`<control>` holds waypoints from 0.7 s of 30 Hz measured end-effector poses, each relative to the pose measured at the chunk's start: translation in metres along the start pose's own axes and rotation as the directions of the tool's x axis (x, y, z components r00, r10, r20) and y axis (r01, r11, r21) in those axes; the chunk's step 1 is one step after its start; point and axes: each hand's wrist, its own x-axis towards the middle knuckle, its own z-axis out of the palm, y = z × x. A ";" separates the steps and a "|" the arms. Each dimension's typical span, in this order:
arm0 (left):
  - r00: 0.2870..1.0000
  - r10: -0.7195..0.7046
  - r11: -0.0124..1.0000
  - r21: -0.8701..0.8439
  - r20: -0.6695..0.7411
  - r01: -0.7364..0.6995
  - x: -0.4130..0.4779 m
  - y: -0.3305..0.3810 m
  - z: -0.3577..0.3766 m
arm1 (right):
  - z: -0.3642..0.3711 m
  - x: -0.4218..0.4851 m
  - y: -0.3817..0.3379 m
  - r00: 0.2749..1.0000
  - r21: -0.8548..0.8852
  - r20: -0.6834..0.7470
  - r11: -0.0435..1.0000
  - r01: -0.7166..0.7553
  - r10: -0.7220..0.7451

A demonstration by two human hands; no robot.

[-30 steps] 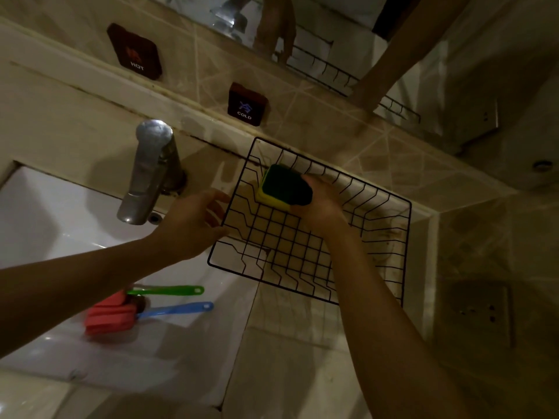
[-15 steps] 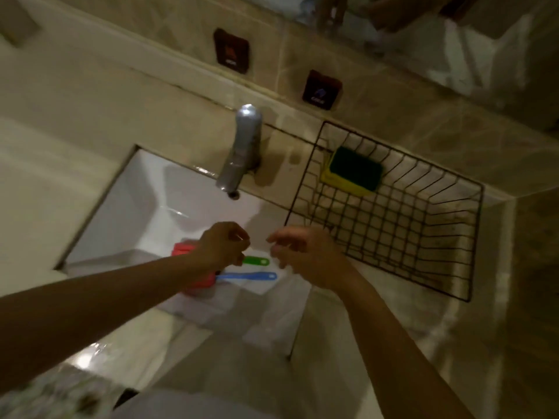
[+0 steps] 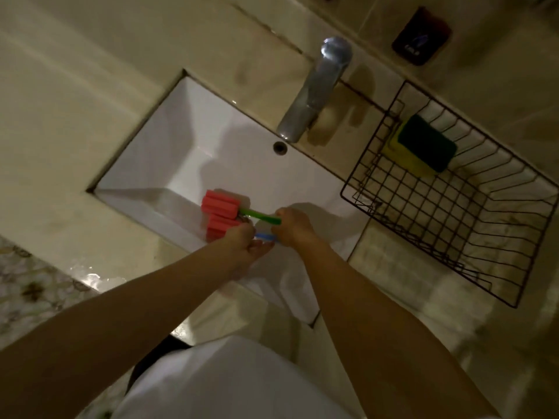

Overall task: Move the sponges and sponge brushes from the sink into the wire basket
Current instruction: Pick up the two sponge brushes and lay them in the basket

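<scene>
Two red sponge brushes, green-handled (image 3: pixel 222 205) and blue-handled (image 3: pixel 223 226), are lying in the white sink (image 3: pixel 187 140) | handles are being pinched: blue by left hand (image 3: pixel 246 238), green by right hand (image 3: pixel 292 226) | black wire basket (image 3: pixel 447 213) right of the right hand is holding a yellow-green sponge (image 3: pixel 422 146)

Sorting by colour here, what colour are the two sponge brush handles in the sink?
One handle is green, the other blue; the head view shows both.

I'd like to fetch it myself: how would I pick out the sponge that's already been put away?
Look right of the sink and tap to the black wire basket on the counter. The sponge lies in the basket's far corner nearest the tap. It is a yellow block with a dark green top and no handle, unlike the red-headed sponge brushes in the sink.
</scene>
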 end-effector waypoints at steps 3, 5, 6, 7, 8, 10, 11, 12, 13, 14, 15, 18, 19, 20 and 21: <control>0.998 -0.030 0.994 -0.104 0.049 0.035 0.011 -0.001 -0.005 | 0.011 0.008 -0.009 0.998 -0.122 0.062 0.992 0.023 -0.016; 0.993 -0.052 0.991 -0.120 0.103 0.065 0.015 -0.003 -0.006 | 0.018 0.010 -0.009 0.998 -0.169 0.047 0.984 0.048 -0.040; 0.991 -0.057 0.991 -0.113 0.121 0.071 0.016 -0.004 -0.005 | 0.021 0.010 -0.008 0.998 -0.157 0.036 0.986 0.053 -0.048; 0.990 -0.059 0.991 -0.108 0.126 0.073 0.017 -0.005 -0.004 | 0.022 0.010 -0.007 0.998 -0.123 0.034 0.991 0.050 -0.046; 0.992 -0.062 0.992 -0.101 0.114 0.073 0.017 -0.005 -0.002 | 0.024 0.011 -0.007 0.998 -0.079 0.046 0.996 0.037 -0.034; 0.994 -0.066 0.994 -0.078 0.083 0.072 0.018 -0.007 -0.002 | 0.028 0.008 -0.006 0.997 0.013 0.082 1.000 -0.003 0.002; 0.994 -0.066 0.995 -0.068 0.082 0.071 0.017 -0.007 -0.003 | 0.030 0.004 -0.006 0.997 0.069 0.078 0.997 -0.018 0.013; 0.994 -0.060 0.996 -0.055 0.088 0.065 0.016 -0.008 -0.004 | 0.031 0.001 -0.005 0.998 0.130 0.058 0.991 -0.026 0.019; 0.995 -0.044 0.998 -0.036 0.094 0.048 0.015 -0.009 -0.006 | 0.031 -0.003 -0.005 0.999 0.178 0.034 0.983 -0.030 0.024; 0.995 -0.019 1.000 -0.013 0.099 0.020 0.014 -0.009 -0.008 | 0.031 -0.007 -0.004 1.000 0.216 0.008 0.976 -0.026 0.025; 0.994 0.009 1.000 0.010 0.105 -0.011 0.013 -0.008 -0.009 | 0.029 -0.011 -0.004 1.000 0.243 -0.014 0.970 -0.021 0.025; 0.990 0.079 0.993 0.075 0.113 -0.088 0.003 -0.008 -0.010 | 0.024 -0.027 -0.006 0.995 0.295 -0.098 0.955 0.021 0.008; 0.988 0.099 0.989 0.097 0.123 -0.111 0.000 -0.007 -0.010 | 0.022 -0.034 -0.008 0.989 0.300 -0.146 0.953 0.051 -0.007; 0.983 0.115 0.984 0.122 0.143 -0.133 -0.004 -0.006 -0.010 | 0.019 -0.040 -0.009 0.981 0.309 -0.195 0.947 0.084 -0.023; 0.976 0.128 0.977 0.148 0.175 -0.155 -0.010 -0.003 -0.010 | 0.015 -0.047 -0.011 0.971 0.322 -0.236 0.940 0.115 -0.038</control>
